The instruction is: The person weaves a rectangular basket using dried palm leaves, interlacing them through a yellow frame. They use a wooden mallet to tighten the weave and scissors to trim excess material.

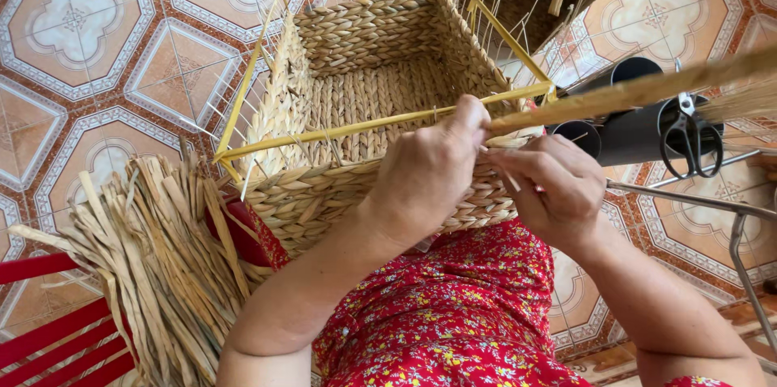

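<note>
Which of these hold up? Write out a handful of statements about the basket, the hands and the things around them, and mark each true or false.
1. The woven basket sits on a yellow wire frame. True.
2. The left hand rests flat on the floor. False: it is raised at the basket's near rim, fingers on a straw strand.
3. The right hand holds the scissors. False: the scissors stand in a black tube to the right, apart from both hands.
4. A bundle of loose straw strips lies left of the basket. True.
5. The floor is plain grey concrete. False: it is patterned tile.
</note>
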